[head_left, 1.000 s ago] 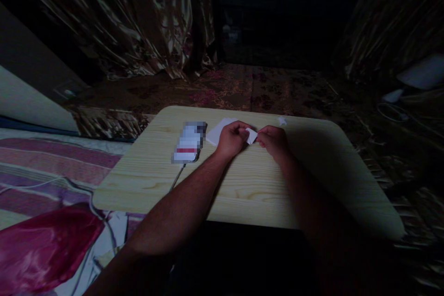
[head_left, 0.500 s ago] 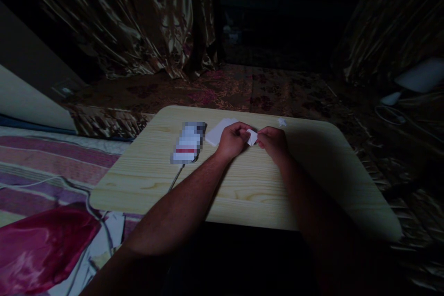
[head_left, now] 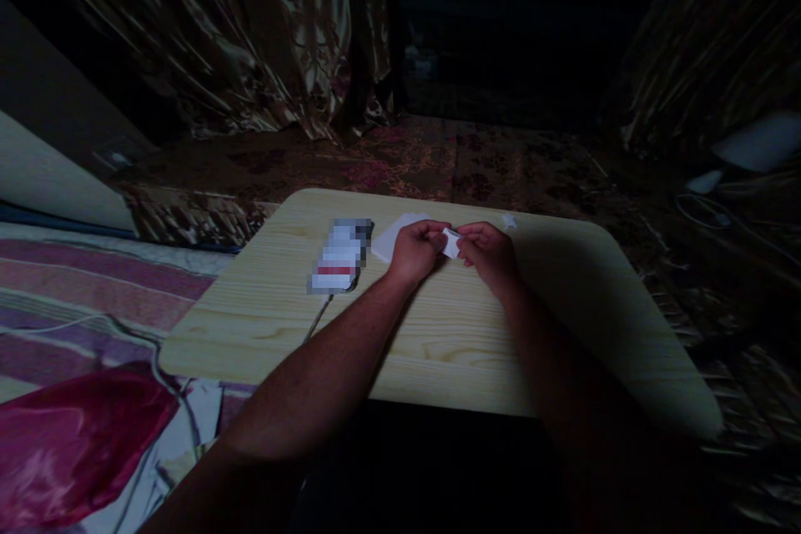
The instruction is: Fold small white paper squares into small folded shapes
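Between both hands is a small folded piece of white paper (head_left: 450, 244), held just over the wooden table (head_left: 325, 350). My left hand (head_left: 418, 252) pinches its left side, fingers closed. On its right side, the thumb and fingers of my right hand (head_left: 491, 254) are closed on the paper too. A stack of white paper (head_left: 391, 238) lies on the table, partly covered by my left hand. Beyond my right hand rests a small white folded paper piece (head_left: 510, 220), near the far edge.
A phone (head_left: 341, 256) with a blurred screen lies left of the paper stack, a cable (head_left: 318, 319) running from its lower end. Left of the table are a striped bedspread (head_left: 156, 284) and a shiny pink bag (head_left: 81, 450). A white lamp (head_left: 760, 142) stands at the right.
The folded paper has been turned and shows a narrower shape. My right hand has shifted slightly left, its thumb now further over the paper.
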`<action>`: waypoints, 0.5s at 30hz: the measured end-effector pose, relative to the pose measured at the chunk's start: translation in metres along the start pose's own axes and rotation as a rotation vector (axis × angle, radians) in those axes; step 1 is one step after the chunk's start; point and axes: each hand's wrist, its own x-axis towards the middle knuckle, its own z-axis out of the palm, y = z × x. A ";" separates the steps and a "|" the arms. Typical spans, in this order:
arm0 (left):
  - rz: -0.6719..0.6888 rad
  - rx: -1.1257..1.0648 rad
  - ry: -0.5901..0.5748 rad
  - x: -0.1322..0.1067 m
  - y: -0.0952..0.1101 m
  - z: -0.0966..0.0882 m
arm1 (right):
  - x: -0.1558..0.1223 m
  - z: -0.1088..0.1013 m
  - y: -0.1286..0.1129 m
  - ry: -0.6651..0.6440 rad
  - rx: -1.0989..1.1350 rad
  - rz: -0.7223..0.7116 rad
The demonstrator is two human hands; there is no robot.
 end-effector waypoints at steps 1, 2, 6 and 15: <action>0.005 0.007 -0.006 0.000 0.000 0.000 | 0.000 -0.001 -0.001 0.009 -0.023 -0.003; 0.008 0.015 -0.015 -0.001 0.000 0.001 | 0.000 -0.001 -0.001 0.022 -0.050 -0.008; 0.038 0.051 -0.067 -0.003 -0.001 0.002 | 0.000 -0.004 -0.002 0.093 -0.118 -0.021; 0.057 0.125 -0.079 -0.006 0.001 0.003 | 0.002 -0.003 -0.002 0.174 -0.047 0.000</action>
